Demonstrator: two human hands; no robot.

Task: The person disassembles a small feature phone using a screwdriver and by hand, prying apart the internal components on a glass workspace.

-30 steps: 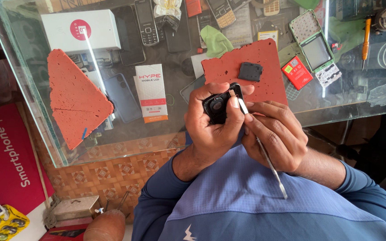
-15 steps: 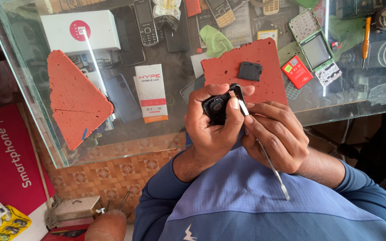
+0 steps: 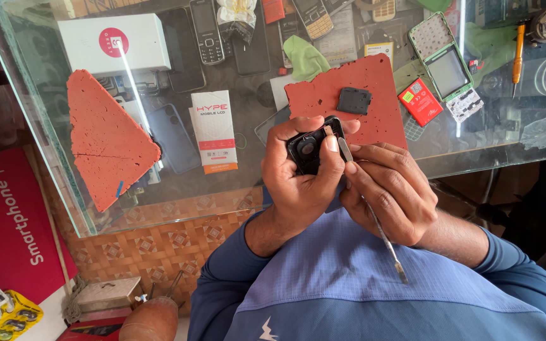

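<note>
A small black device (image 3: 308, 150) is clamped in the left hand (image 3: 301, 183) above the glass surface (image 3: 235, 183); a thin metal tool (image 3: 374, 221), pinched in the right hand (image 3: 390, 196), is angled up-left, tip at the device's upper right edge.

The small black part (image 3: 308, 150) gripped in the left hand (image 3: 298, 183) looks like glossy plastic, with a shiny round lens in it. The thin tool (image 3: 374, 218) in the right hand (image 3: 390, 192) is bare grey metal, smooth and dull. Just beyond the hands, the red mat (image 3: 374, 120) is matt, rough and pitted like sponge rubber; the black square (image 3: 354, 100) on it is matt. The counter top (image 3: 222, 189) is smooth reflective glass. Left of the mat lies soft green cloth (image 3: 304, 58).
</note>
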